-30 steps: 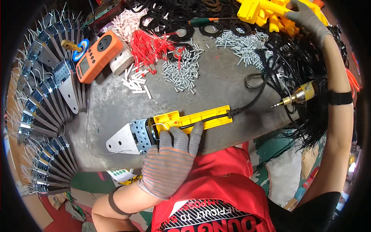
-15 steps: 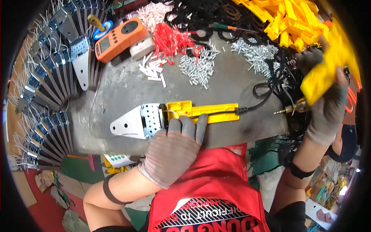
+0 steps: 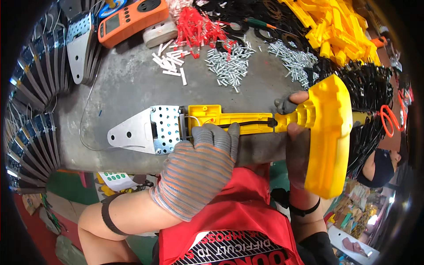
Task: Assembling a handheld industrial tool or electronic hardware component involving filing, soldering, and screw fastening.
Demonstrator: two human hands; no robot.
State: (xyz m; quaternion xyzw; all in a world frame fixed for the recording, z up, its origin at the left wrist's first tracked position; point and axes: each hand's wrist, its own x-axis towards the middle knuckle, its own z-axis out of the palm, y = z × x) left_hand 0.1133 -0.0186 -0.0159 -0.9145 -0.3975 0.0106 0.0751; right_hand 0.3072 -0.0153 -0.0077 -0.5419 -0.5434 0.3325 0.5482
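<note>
My gloved left hand point(image 3: 196, 174) grips a yellow plastic handle half point(image 3: 265, 117) lying on the worktable, its fingers curled over the near edge and a black cord point(image 3: 251, 124). Joined to the handle's left end is a perforated metal bracket point(image 3: 167, 128) with a tapered grey plate point(image 3: 132, 133). Raised in my gloved right hand point(image 3: 298, 154) is a yellow plastic cover point(image 3: 330, 137), flared at one end. Thumb and fingers pinch its narrow stepped neck, which overlaps the handle's right end in view; whether they touch I cannot tell.
Beyond the work lie piles of screws point(image 3: 229, 66), red pieces point(image 3: 196, 31), white tubes point(image 3: 170, 59) and yellow plastic parts point(image 3: 338, 31). An orange meter point(image 3: 132, 22) stands back left. Stacked metal plates point(image 3: 33, 141) line the left edge; black cords point(image 3: 371, 84) heap at right.
My right hand has brought the yellow cover leftward from the far right to the handle's right end and turned it. My left hand stays on the handle half.
</note>
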